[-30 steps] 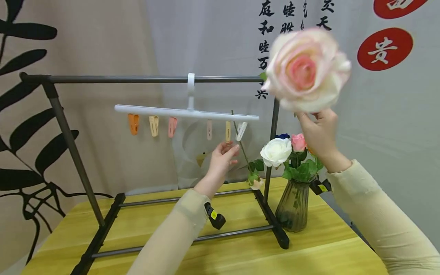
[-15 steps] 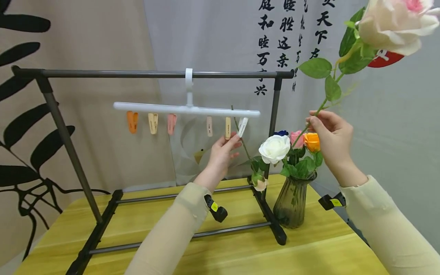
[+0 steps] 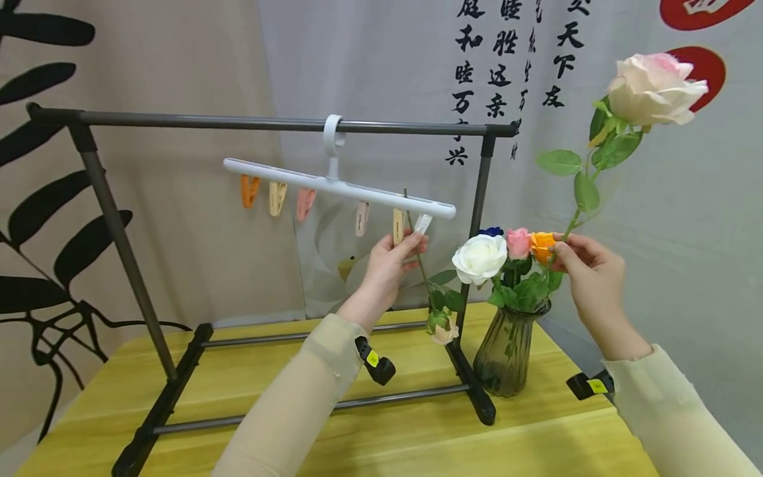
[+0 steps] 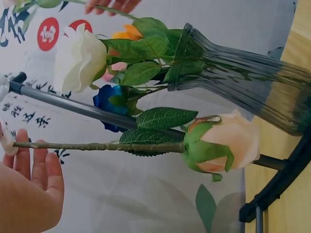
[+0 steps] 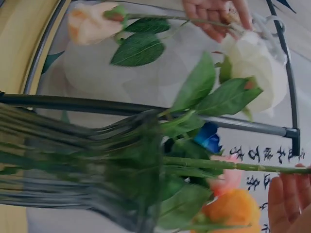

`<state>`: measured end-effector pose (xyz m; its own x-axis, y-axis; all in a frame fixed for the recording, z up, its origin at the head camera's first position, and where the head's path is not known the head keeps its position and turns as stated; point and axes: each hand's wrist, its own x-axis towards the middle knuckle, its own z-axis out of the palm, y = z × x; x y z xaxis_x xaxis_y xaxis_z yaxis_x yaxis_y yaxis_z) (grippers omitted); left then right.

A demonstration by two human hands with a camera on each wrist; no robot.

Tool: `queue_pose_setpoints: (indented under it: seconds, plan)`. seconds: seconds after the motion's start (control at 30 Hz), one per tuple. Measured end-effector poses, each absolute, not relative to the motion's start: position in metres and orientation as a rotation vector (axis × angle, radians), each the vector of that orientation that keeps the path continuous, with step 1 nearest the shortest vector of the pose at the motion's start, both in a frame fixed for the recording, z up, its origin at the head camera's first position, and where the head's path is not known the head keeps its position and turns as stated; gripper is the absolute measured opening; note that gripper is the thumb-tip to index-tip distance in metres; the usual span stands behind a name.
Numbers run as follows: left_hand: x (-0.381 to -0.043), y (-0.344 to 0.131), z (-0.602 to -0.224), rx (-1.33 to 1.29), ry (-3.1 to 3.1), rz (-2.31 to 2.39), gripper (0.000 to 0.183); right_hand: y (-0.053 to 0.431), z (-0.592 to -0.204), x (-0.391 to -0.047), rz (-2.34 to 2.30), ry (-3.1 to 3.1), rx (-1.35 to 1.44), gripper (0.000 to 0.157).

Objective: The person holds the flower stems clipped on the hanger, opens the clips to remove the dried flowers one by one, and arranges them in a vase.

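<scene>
My right hand (image 3: 596,278) pinches the stem of a tall pale pink rose (image 3: 656,89) above the ribbed glass vase (image 3: 507,351). In the right wrist view that stem (image 5: 233,166) runs down into the vase mouth among the other flowers. At the low right end of the white hanger (image 3: 357,190), my left hand (image 3: 387,271) pinches a white clothespin (image 3: 422,224) with thumb and fingers. A peach rose (image 3: 444,329) hangs head down there, its stem (image 4: 97,146) rising past my left fingers to the clip. How firmly the clip grips it is unclear.
A dark metal rack (image 3: 208,120) stands on the wooden table (image 3: 536,424) and bears the hanger. Several other clothespins, an orange one (image 3: 249,192) among them, hang from it. White (image 3: 479,258), pink (image 3: 518,243), orange (image 3: 541,246) and blue roses fill the vase.
My right hand has come down with the pale pink rose, from high up to just above the vase. The hanger now tilts lower at its right end, where my left hand pinches the clothespin.
</scene>
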<state>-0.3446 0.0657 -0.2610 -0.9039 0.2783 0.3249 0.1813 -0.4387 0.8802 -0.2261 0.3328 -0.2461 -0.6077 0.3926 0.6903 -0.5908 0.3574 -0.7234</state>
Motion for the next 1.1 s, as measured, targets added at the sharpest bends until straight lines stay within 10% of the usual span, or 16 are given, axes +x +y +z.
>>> queue_pose_setpoints:
  seconds: [1.1]
  plan:
    - [-0.335, 0.059, -0.266, 0.699, 1.7, 2.473, 0.02, 0.347, -0.335, -0.229, 0.698, -2.097, 0.061, 0.021]
